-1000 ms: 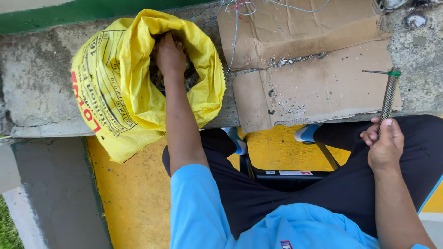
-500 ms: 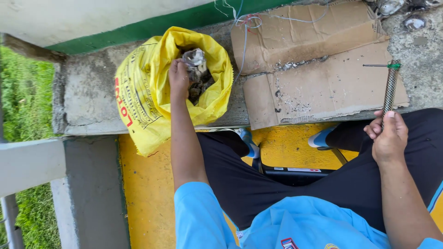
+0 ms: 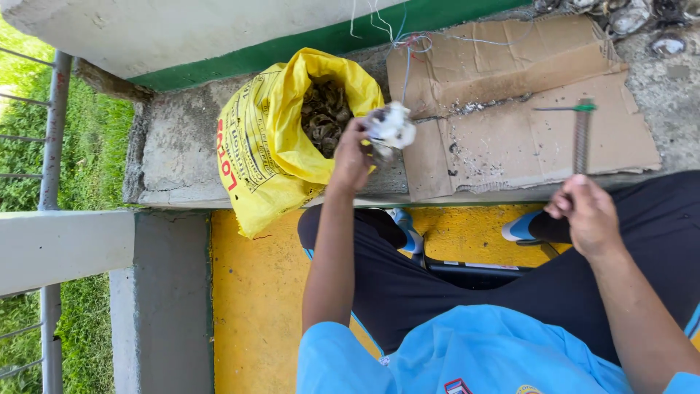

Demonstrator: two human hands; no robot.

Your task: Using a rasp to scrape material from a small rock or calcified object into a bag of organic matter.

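Knees in dark trousers and a light blue shirt fill the near edge of the head view, above a yellow painted floor (image 3: 255,292).

The right hand (image 3: 589,217) rests over the right thigh, its fingers curled closed around the lower end of a thin metal tool (image 3: 581,135). The tool's shaft looks ribbed or threaded and grey, with a small green piece at its far tip; its long axis runs straight away from the person, out over the cardboard.

The left hand (image 3: 353,155) is raised further out, closed around a crumpled whitish lump (image 3: 392,125) that looks papery or shell-like; what it is exactly cannot be told. The lump sits just past the fingertips, between the bag mouth and the cardboard's left edge, so the left hand is much the nearer to both; the right hand stays well apart, off to the right.

Just left of that hand sags a yellow plastic bag (image 3: 262,153), thin and wrinkled, with its mouth open toward the person and showing dark, dry, brittle-looking scraps (image 3: 324,113) inside.

Flattened brown cardboard (image 3: 510,138), creased and dusted with dark grit, lies on a rough concrete ledge (image 3: 171,160). Thin wires (image 3: 408,44) trail over its far corner, below a green-banded wall.
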